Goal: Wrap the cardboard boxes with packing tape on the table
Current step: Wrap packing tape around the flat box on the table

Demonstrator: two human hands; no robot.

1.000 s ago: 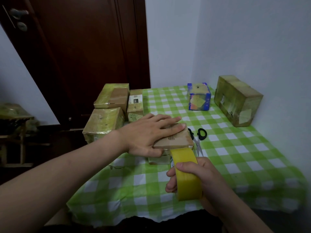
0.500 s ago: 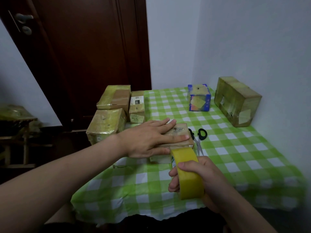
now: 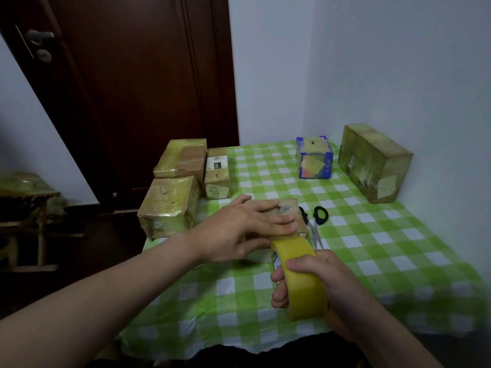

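A green-checked desk (image 3: 372, 261) stands in a white corner beside a dark door (image 3: 146, 88). The left hand (image 3: 239, 229) presses flat on the cardboard box (image 3: 289, 208) mid-desk. The right hand (image 3: 326, 282) grips the yellow tape roll (image 3: 300, 277) just in front of it. Scissors (image 3: 316, 221) lie beside the box, and wrapped boxes (image 3: 170, 203) crowd the far-left corner.

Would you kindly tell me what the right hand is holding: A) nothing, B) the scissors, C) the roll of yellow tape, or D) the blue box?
C: the right hand grips the roll of yellow tape, while the scissors lie untouched on the tablecloth.
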